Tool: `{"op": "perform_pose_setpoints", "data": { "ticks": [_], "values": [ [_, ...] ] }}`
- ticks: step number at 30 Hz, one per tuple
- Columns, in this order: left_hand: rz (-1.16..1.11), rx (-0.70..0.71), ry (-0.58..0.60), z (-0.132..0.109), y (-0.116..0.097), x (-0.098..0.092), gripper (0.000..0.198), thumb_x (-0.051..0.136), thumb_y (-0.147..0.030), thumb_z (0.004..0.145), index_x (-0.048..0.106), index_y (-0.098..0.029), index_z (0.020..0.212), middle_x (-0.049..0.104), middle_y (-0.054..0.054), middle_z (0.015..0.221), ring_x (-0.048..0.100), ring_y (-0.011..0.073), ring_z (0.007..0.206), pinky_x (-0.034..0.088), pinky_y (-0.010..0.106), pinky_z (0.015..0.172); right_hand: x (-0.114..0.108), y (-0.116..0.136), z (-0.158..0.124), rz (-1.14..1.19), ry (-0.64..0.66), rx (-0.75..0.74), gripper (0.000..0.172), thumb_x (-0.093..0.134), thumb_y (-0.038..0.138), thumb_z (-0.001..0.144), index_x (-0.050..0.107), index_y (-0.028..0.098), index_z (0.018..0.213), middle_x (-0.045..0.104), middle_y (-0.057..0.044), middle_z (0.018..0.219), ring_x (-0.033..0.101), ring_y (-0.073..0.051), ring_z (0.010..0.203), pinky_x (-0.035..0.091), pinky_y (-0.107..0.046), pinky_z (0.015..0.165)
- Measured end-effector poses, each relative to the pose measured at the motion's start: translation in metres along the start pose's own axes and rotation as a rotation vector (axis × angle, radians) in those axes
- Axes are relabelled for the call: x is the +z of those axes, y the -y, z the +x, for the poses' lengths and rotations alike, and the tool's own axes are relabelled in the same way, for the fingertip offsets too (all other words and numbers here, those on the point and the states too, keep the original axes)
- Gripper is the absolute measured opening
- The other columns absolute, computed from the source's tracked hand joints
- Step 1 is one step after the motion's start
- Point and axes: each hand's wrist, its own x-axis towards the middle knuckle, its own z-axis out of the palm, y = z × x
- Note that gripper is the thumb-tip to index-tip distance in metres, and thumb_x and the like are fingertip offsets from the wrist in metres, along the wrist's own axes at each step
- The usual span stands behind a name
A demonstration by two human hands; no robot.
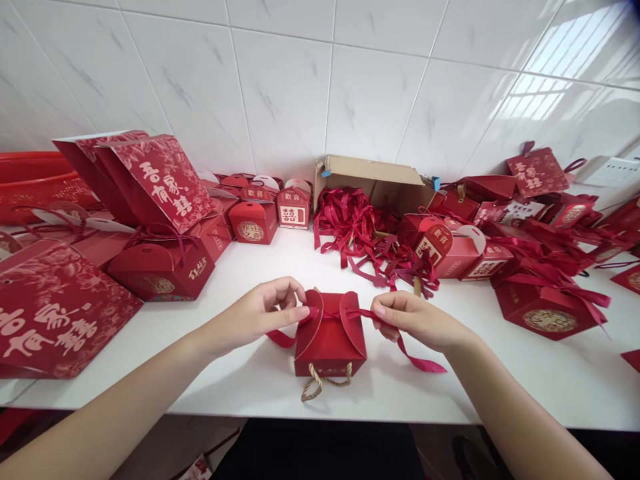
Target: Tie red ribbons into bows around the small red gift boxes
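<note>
In front of me on the white table stands a small red gift box (331, 338), its curved top flaps folded together. A twisted gold rope handle (320, 383) hangs at its near side. Dark pink ribbon (419, 362) runs through the flaps and across the top, with a loose end trailing on each side. My left hand (280, 308) is closed in a pinch on the ribbon at the left flap. To the right of the box, my right hand (413, 317) pinches the other ribbon length between thumb and fingers, pulled out from the right flap.
Behind the box, a heap of ribbons (345, 217) spills from a cardboard box (380, 172). Several red gift boxes (163, 270) and a red plastic basket (40, 180) stand at the left. More ribboned boxes (550, 307) crowd the right. A tiled wall (280, 87) bounds the back.
</note>
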Motion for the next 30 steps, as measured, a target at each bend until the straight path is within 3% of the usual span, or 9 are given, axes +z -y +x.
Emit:
{"op": "perform_pose_setpoints", "data": {
  "ticks": [4, 11, 15, 18, 20, 23, 25, 28, 30],
  "values": [
    [0.182, 0.05, 0.02, 0.002, -0.003, 0.001, 0.022, 0.065, -0.038, 0.078, 0.056, -0.019, 0.081, 0.052, 0.0, 0.086, 0.053, 0.012, 0.072, 0.045, 0.023, 0.064, 0.001, 0.008, -0.003, -0.077, -0.038, 0.018, 0.039, 0.056, 0.05, 0.086, 0.057, 0.014, 0.072, 0.045, 0.004, 0.055, 0.038, -0.009, 0.055, 0.028, -0.024, 0.055],
    [0.454, 0.18, -0.044, -0.006, -0.011, -0.002, 0.018, 0.052, -0.036, 0.088, 0.05, -0.02, 0.08, 0.052, -0.002, 0.077, 0.056, 0.0126, 0.07, 0.049, 0.024, 0.063, 0.002, 0.013, -0.009, -0.139, -0.091, 0.077, 0.041, 0.056, 0.054, 0.084, 0.057, 0.016, 0.071, 0.032, 0.007, 0.054, 0.025, -0.007, 0.052, 0.019, -0.024, 0.048],
    [0.859, 0.545, -0.19, -0.014, -0.009, -0.012, 0.011, 0.054, -0.023, 0.089, 0.06, -0.021, 0.097, 0.056, 0.0, 0.076, 0.056, 0.0127, 0.069, 0.047, 0.024, 0.064, 0.004, 0.015, -0.01, -0.193, -0.135, 0.068, 0.041, 0.055, 0.056, 0.083, 0.057, 0.016, 0.073, 0.034, 0.006, 0.058, 0.027, -0.008, 0.054, 0.019, -0.024, 0.048],
    [0.989, 0.777, -0.231, -0.019, -0.004, -0.018, 0.014, 0.055, -0.014, 0.086, 0.067, -0.021, 0.09, 0.061, 0.003, 0.075, 0.056, 0.0158, 0.071, 0.046, 0.029, 0.07, 0.004, 0.015, -0.008, -0.24, -0.142, 0.051, 0.04, 0.055, 0.054, 0.084, 0.058, 0.016, 0.073, 0.038, 0.005, 0.061, 0.03, -0.008, 0.055, 0.023, -0.024, 0.049],
    [0.887, 0.755, -0.27, -0.019, 0.003, -0.019, 0.011, 0.061, -0.016, 0.081, 0.07, -0.022, 0.085, 0.062, 0.005, 0.071, 0.056, 0.0186, 0.069, 0.046, 0.033, 0.072, 0.003, 0.013, -0.006, -0.286, -0.144, 0.041, 0.038, 0.056, 0.052, 0.083, 0.057, 0.016, 0.071, 0.04, 0.004, 0.061, 0.031, -0.009, 0.056, 0.024, -0.025, 0.05],
    [0.719, 0.561, -0.271, -0.016, 0.02, -0.016, 0.009, 0.065, -0.021, 0.076, 0.072, -0.023, 0.082, 0.063, 0.006, 0.069, 0.055, 0.0202, 0.067, 0.045, 0.035, 0.073, 0.003, 0.005, -0.003, -0.366, -0.161, 0.043, 0.039, 0.056, 0.051, 0.084, 0.054, 0.017, 0.066, 0.038, 0.004, 0.058, 0.031, -0.009, 0.055, 0.025, -0.025, 0.049],
    [0.732, 0.433, -0.252, -0.014, 0.033, -0.013, 0.008, 0.062, -0.023, 0.077, 0.07, -0.025, 0.078, 0.063, 0.006, 0.069, 0.054, 0.0201, 0.066, 0.043, 0.033, 0.072, 0.006, -0.003, -0.004, -0.422, -0.21, 0.039, 0.036, 0.055, 0.051, 0.084, 0.055, 0.018, 0.07, 0.043, 0.003, 0.06, 0.035, -0.01, 0.055, 0.029, -0.026, 0.051],
    [0.846, 0.315, -0.275, -0.019, 0.047, -0.009, 0.015, 0.061, -0.03, 0.079, 0.063, -0.024, 0.065, 0.059, 0.003, 0.062, 0.05, 0.0191, 0.061, 0.039, 0.03, 0.067, 0.013, -0.014, -0.013, -0.532, -0.422, -0.032, 0.027, 0.058, 0.047, 0.083, 0.057, 0.022, 0.092, 0.058, -0.003, 0.088, 0.052, -0.017, 0.077, 0.042, -0.03, 0.066],
    [0.911, 0.27, -0.233, -0.029, 0.053, -0.004, 0.024, 0.062, -0.036, 0.079, 0.061, -0.024, 0.058, 0.055, 0.002, 0.055, 0.048, 0.0181, 0.056, 0.037, 0.029, 0.064, 0.019, -0.017, -0.024, -0.604, -0.522, -0.072, 0.025, 0.057, 0.044, 0.085, 0.055, 0.024, 0.098, 0.06, -0.006, 0.101, 0.054, -0.021, 0.089, 0.043, -0.033, 0.074]
  ]
}}
